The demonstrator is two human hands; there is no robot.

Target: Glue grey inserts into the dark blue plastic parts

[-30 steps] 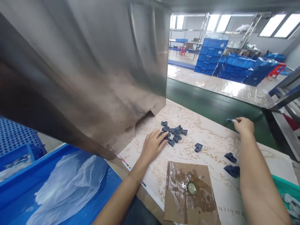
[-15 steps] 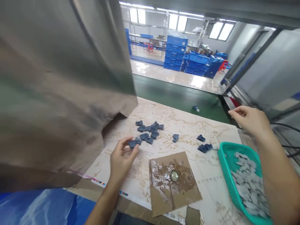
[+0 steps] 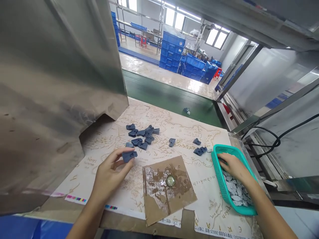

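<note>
My left hand (image 3: 112,172) pinches a dark blue-grey plastic piece (image 3: 129,156) between thumb and fingers, above the map-printed sheet. My right hand (image 3: 233,166) reaches into a teal plastic basket (image 3: 216,169) that holds many small pale grey pieces (image 3: 235,191). Its fingertips are partly hidden among them, so I cannot see whether they grip one. Behind my left hand lies a cluster of similar dark plastic pieces (image 3: 142,133). One separate piece (image 3: 171,142) sits right of the cluster, and a few more (image 3: 200,151) lie near the basket.
A brown cardboard square (image 3: 159,205), wet-looking and bearing a small round cap (image 3: 170,181), lies between my hands. Beyond the sheet runs a green conveyor belt (image 3: 154,91) with a small part (image 3: 186,110) on it. A large metal panel (image 3: 57,99) stands at left; black cables (image 3: 276,139) hang at right.
My right hand has come down from above the belt's right end into the teal basket. My left hand still holds the dark plastic piece. The camera view has shifted and tilted.
</note>
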